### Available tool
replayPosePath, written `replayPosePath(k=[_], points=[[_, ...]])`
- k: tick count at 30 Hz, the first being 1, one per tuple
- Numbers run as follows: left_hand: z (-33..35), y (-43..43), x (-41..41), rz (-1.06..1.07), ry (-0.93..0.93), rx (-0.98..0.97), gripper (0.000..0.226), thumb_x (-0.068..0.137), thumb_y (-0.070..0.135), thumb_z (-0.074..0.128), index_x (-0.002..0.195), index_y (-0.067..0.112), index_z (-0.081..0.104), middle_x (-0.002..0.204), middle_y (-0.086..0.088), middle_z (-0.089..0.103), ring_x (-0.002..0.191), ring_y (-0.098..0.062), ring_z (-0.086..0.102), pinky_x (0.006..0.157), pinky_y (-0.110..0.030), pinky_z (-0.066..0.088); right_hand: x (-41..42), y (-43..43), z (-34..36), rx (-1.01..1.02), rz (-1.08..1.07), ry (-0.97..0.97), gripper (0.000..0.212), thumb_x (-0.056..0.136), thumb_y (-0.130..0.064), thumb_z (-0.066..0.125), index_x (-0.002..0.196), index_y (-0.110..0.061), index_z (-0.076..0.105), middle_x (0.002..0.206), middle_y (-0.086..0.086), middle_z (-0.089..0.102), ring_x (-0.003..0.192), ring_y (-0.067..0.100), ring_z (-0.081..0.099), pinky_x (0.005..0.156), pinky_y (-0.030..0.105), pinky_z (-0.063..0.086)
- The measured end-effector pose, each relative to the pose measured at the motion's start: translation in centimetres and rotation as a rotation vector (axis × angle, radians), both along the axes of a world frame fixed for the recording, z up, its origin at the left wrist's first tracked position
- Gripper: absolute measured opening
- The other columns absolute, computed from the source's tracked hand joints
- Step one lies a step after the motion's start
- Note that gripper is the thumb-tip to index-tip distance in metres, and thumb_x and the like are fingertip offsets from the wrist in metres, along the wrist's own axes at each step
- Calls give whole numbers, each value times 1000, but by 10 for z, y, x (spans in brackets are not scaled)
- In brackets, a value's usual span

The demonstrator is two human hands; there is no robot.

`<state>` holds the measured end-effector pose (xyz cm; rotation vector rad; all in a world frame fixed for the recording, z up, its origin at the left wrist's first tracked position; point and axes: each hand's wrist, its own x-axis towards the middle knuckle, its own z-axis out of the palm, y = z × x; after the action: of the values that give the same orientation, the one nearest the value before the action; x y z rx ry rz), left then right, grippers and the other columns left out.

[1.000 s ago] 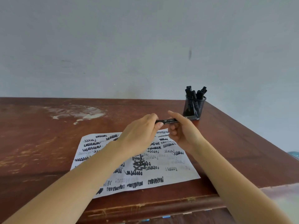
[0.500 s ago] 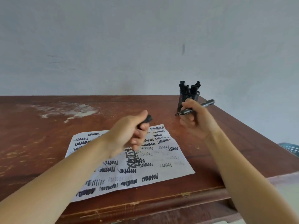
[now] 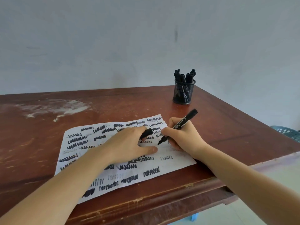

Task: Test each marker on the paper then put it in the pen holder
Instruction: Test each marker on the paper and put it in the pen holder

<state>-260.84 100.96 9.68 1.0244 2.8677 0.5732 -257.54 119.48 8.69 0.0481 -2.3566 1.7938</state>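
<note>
A pale smear (image 3: 53, 108) marks the tabletop (image 3: 113, 111) at far left. Next comes one paper (image 3: 178, 161), crowded with black scribbles. The left hand (image 3: 128, 145) lies on it, thumb stretched flat, with the one loose cap (image 3: 146, 133) pinched under the fingers. Just beside it, the right hand (image 3: 183, 137) grasps the one uncapped marker (image 3: 180, 125) in a writing grip. The tip slants down over a fairly bare patch; whether it touches the sheet I cannot tell.

The step in hand looks like the test stroke. To do it well, the left hand should press the sheet flat so it does not slide. The right should draw a short zigzag on blank paper, clear of old marks, so a faint line can be read honestly. Light pressure will do. The cap should stay in the fingers, ready to snap back on.

Further right and back stands one mesh holder (image 3: 184, 93), well apart from the hands. It carries a bundle of capped markers (image 3: 185, 76), about six, though they overlap too tightly for a sure count. At the far right edge, one teal basket (image 3: 287, 131) shows below the tabletop.
</note>
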Motion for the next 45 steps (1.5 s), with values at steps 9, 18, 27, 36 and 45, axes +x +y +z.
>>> replayPosePath(k=[9,18,27,36,45], points=[[-5,-3,0,-23,78,-48,50,76,71,51,96,26,47,80,10,56,68,-8,54,61,-29,44,-1,-5,-5,106,18,59,24,86,-16,69,72,-4,52,49,2,57,40,13,49,42,24,42],[-7,-2,-1,-31,67,-24,52,76,70,52,99,24,48,76,11,54,63,-5,51,53,-25,36,-1,-2,-5,175,-11,53,26,85,-11,65,65,-9,48,46,2,55,38,14,46,40,23,39],[-9,-4,-3,-16,47,-7,63,73,73,51,110,21,50,91,6,61,76,-9,57,72,-36,50,-1,0,-5,185,-63,83,26,83,-5,62,63,-8,46,43,-1,52,36,10,45,41,22,37],[-10,-5,-3,-21,45,-10,69,72,75,50,114,20,50,97,3,62,82,-12,59,76,-40,51,-3,1,-7,210,-132,101,21,81,-5,60,67,4,47,51,8,48,41,13,46,44,25,37],[-9,-4,-2,-11,56,-24,66,74,73,50,112,20,50,88,6,60,73,-10,57,69,-35,51,-4,6,-7,226,-185,120,23,79,-4,60,66,7,44,49,7,45,39,12,44,45,26,39]])
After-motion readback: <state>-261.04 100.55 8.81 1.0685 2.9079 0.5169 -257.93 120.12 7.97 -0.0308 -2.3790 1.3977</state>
